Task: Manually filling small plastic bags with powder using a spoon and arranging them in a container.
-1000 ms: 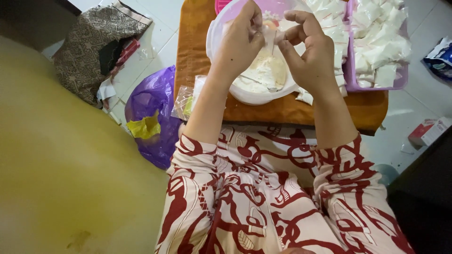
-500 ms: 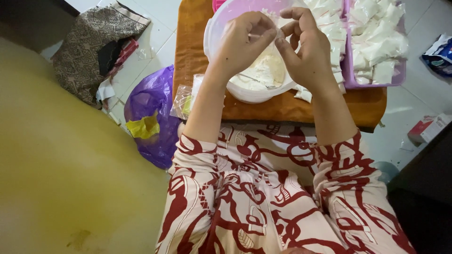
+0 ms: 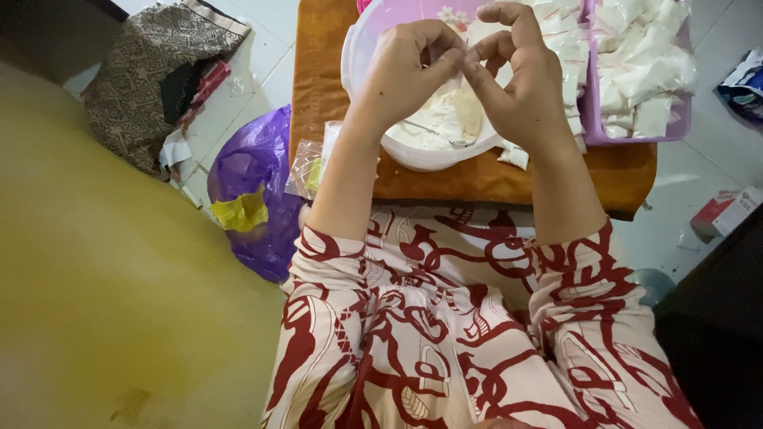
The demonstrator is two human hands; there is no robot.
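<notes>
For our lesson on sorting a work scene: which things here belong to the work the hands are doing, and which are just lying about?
In use:
left hand and right hand, pinching a small packet between them
white bowl of white powder
purple tray of filled packets

Lying about:
purple plastic bag
patterned cloth bag
small red and white box
</notes>
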